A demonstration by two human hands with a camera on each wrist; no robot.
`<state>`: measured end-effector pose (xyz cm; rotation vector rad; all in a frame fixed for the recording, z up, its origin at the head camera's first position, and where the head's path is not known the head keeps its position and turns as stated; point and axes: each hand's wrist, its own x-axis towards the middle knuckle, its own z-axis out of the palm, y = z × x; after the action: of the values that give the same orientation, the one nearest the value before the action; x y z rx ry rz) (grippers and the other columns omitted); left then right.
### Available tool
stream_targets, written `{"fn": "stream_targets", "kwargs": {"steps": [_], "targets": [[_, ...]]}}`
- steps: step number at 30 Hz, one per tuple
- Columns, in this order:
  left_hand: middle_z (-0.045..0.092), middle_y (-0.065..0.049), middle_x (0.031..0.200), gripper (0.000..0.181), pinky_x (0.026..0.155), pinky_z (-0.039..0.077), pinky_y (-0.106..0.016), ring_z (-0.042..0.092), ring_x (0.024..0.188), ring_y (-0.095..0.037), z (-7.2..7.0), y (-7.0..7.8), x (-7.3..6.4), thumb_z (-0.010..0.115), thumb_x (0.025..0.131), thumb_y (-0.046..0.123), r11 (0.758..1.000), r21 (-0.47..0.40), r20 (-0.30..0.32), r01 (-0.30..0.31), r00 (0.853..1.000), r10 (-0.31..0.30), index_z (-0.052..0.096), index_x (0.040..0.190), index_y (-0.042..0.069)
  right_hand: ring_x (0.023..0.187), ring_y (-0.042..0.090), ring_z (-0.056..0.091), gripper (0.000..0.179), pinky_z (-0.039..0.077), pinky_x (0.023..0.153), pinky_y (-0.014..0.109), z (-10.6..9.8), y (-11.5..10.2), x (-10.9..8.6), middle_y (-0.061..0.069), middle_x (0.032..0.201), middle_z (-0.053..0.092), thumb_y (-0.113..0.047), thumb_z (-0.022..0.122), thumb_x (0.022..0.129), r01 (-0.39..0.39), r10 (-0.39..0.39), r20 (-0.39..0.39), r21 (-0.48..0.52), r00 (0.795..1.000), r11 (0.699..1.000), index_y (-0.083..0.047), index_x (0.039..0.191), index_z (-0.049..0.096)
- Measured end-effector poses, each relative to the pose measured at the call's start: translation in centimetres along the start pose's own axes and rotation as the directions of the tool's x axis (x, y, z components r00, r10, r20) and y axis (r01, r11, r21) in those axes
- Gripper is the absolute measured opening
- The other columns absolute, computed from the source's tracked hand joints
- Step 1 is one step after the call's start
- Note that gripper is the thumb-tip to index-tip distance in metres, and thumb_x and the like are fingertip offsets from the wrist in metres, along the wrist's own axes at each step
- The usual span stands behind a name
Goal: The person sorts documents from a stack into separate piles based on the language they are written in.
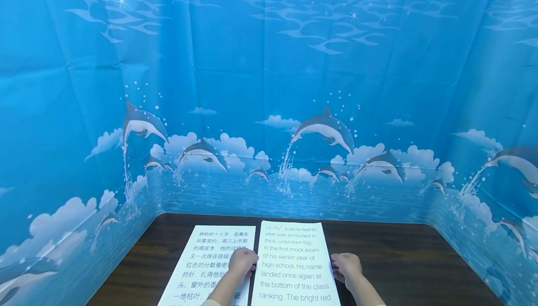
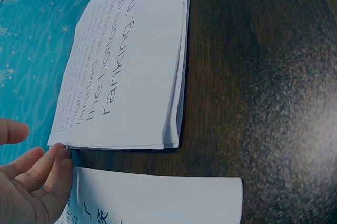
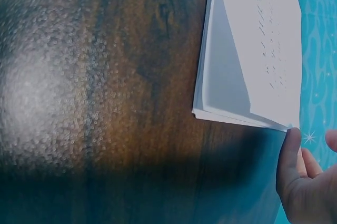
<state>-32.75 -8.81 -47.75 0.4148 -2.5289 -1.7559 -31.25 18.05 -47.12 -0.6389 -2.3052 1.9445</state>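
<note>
A stack of white sheets printed in large English text lies on the dark wooden table, its edges slightly uneven. My left hand reaches over a sheet with Chinese text and touches the stack's left edge with its fingertips. In the left wrist view those fingers are nearly straight, the thumb held apart from them. On the other side my right hand has its fingertips at the stack's right edge. The right wrist view shows the top sheet shifted a little over the sheets below, and the right thumb apart from the paper.
The Chinese sheet lies left of the English stack, a narrow strip of table between them. Dark wood tabletop extends to the right. A blue curtain with dolphins surrounds the table's back and sides.
</note>
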Motion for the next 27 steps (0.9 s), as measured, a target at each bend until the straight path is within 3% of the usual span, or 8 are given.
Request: {"fn": "stream_targets", "kwargs": {"steps": [6, 14, 21, 27], "targets": [[0.052, -0.008, 0.07, 0.021, 0.051, 0.045, -0.027, 0.051, 0.062, -0.019, 0.1, 0.0, 0.1, 0.057, 0.071, 0.007, 1.0, -0.01, -0.001, -0.012, 1.0, 0.012, 0.058, 0.089, -0.005, 0.065, 0.021, 0.052, 0.033, 0.047, 0.052, 0.025, 0.1, -0.1, 0.1, 0.021, 0.082, 0.05, -0.007, 0.051, 0.079, 0.009, -0.009, -0.016, 0.009, 1.0, 1.0, 0.016, 0.103, 0.045], [0.051, -0.013, 0.075, 0.027, 0.053, 0.048, -0.027, 0.052, 0.066, -0.021, 0.6, -0.2, 0.0, 0.054, 0.073, 0.002, 0.991, -0.112, 0.055, 0.073, 0.996, -0.067, 0.053, 0.097, -0.009, 0.06, 0.019, 0.052, 0.026, 0.044, 0.052, 0.026, 0.5, -0.1, -0.1, 0.014, 0.072, 0.054, -0.004, 0.05, 0.078, 0.002, -0.001, 0.036, -0.013, 0.999, 1.0, 0.015, 0.095, 0.053], [0.05, -0.011, 0.07, 0.026, 0.051, 0.048, -0.025, 0.053, 0.061, -0.018, 1.2, -0.8, -0.1, 0.055, 0.067, -0.003, 0.994, -0.112, 0.074, 0.002, 0.997, 0.007, 0.054, 0.091, -0.009, 0.065, 0.023, 0.056, 0.028, 0.044, 0.058, 0.035, 0.8, 0.3, -0.1, 0.011, 0.072, 0.058, -0.004, 0.053, 0.078, 0.048, -0.042, 0.093, -0.065, 0.995, 0.997, 0.017, 0.097, 0.051], [0.05, -0.01, 0.07, 0.022, 0.048, 0.047, -0.025, 0.053, 0.058, -0.017, 1.3, -0.7, -0.3, 0.058, 0.065, -0.003, 0.996, -0.088, 0.061, -0.024, 0.998, 0.03, 0.054, 0.086, -0.008, 0.066, 0.025, 0.056, 0.025, 0.044, 0.064, 0.041, 1.2, 0.6, 0.3, 0.012, 0.072, 0.057, -0.001, 0.054, 0.077, 0.037, -0.031, 0.085, -0.076, 0.996, 0.996, 0.017, 0.094, 0.051]]}}
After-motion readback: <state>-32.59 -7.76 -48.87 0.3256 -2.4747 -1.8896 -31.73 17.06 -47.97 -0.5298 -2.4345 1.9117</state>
